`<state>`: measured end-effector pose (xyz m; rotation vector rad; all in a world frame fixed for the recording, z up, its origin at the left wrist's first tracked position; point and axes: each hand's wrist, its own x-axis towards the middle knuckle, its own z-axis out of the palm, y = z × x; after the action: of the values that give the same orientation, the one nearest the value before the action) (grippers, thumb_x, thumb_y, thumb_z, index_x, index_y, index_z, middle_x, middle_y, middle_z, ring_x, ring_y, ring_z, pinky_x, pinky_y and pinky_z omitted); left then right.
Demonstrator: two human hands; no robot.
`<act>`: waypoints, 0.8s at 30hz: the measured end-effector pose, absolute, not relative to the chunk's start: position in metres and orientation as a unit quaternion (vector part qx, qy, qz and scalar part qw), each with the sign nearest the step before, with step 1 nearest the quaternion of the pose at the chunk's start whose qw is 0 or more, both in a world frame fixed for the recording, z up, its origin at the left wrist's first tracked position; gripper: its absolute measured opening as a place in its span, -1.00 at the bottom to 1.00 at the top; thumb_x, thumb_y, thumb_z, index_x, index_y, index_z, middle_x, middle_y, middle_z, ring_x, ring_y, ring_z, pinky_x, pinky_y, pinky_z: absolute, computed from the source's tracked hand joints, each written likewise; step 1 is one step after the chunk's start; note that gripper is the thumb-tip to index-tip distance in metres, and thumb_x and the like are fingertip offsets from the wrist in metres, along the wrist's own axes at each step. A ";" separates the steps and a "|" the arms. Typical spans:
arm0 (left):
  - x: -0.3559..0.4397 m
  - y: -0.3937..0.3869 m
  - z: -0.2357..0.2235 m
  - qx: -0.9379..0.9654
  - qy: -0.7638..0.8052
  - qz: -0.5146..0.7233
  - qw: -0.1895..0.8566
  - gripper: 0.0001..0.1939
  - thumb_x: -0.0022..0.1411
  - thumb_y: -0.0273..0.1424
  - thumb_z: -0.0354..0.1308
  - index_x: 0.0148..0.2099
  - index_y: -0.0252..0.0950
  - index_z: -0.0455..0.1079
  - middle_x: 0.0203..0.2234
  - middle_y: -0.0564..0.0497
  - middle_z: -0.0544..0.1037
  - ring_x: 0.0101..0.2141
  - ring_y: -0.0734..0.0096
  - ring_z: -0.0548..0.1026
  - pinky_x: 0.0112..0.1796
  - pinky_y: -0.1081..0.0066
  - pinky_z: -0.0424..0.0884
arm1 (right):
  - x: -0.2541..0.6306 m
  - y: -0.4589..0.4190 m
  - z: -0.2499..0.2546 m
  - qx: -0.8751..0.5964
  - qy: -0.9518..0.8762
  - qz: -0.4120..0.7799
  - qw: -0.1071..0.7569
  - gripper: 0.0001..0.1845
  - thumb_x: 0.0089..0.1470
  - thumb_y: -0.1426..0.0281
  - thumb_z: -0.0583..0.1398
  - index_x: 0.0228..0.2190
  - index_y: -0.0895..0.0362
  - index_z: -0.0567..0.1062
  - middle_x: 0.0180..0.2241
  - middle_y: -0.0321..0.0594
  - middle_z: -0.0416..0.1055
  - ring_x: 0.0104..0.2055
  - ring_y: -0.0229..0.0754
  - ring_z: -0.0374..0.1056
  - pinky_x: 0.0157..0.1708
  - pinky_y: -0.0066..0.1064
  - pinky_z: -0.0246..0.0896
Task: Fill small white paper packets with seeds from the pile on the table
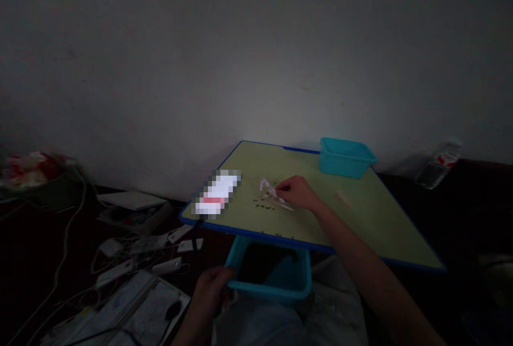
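In the head view, my right hand (298, 192) reaches over the yellow-green tabletop (296, 156). Its fingers are pinched together at the edge of a crumpled, whitish piece of paper or film (284, 203). What lies between the fingertips is too small to make out. Small dark bits (264, 207) are scattered just in front of the crumpled piece. Low in the view, my left hand (214, 282) is closed on the left rim of a blue plastic basin (276, 293). That basin rests at my lap under the table's front edge, with a dark inside.
A second blue basin (340, 164) stands at the table's back right. Left on the table lies a bright, blurred-out screen (216, 194). A small pale heap (341, 196) sits right of my hand. Cables and white chargers (166, 266) clutter the floor; a plastic bottle (438, 164) is far right.
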<state>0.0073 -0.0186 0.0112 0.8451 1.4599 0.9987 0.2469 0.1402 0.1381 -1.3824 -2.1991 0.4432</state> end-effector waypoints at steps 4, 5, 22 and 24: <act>0.010 -0.020 0.014 0.333 0.618 0.440 0.560 -0.66 -0.10 -0.18 0.14 -0.75 -0.23 0.21 -0.97 0.21 0.13 -0.88 0.58 0.07 -0.79 0.52 -0.05 | 0.247 0.138 0.140 -0.503 -0.810 0.164 0.253 -0.76 -0.06 0.36 0.15 -0.38 0.12 0.61 -0.50 -0.28 0.51 -0.46 -0.28 0.37 -0.46 -0.52 0.10; 0.010 -0.020 0.015 0.330 0.620 0.440 0.560 -0.66 -0.11 -0.18 0.15 -0.75 -0.23 0.22 -0.96 0.22 0.13 -0.88 0.58 0.08 -0.79 0.52 -0.04 | 0.247 0.138 0.140 -0.501 -0.810 0.164 0.256 -0.76 -0.06 0.36 0.15 -0.38 0.12 0.61 -0.49 -0.28 0.51 -0.46 -0.28 0.37 -0.46 -0.52 0.10; 0.006 -0.019 0.006 0.339 0.604 0.440 0.571 -0.62 -0.06 -0.18 0.15 -0.76 -0.24 0.21 -0.99 0.19 0.15 -0.90 0.57 0.08 -0.79 0.52 -0.08 | 0.244 0.137 0.132 -0.462 -0.838 0.140 0.255 -0.75 0.00 0.34 0.12 -0.36 0.10 0.59 -0.46 -0.27 0.51 -0.45 -0.29 0.34 -0.44 -0.51 0.07; 0.005 -0.019 0.004 0.341 0.600 0.446 0.570 -0.60 -0.05 -0.18 0.15 -0.77 -0.24 0.19 -0.99 0.18 0.15 -0.89 0.57 0.10 -0.78 0.52 -0.06 | 0.243 0.137 0.131 -0.451 -0.849 0.117 0.249 -0.74 0.02 0.34 0.11 -0.34 0.10 0.59 -0.44 -0.26 0.51 -0.44 -0.29 0.34 -0.43 -0.51 0.05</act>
<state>0.0053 -0.0187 0.0044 0.8005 1.4079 1.0471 0.2427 0.1368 0.1308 -1.2282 -2.3139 0.3174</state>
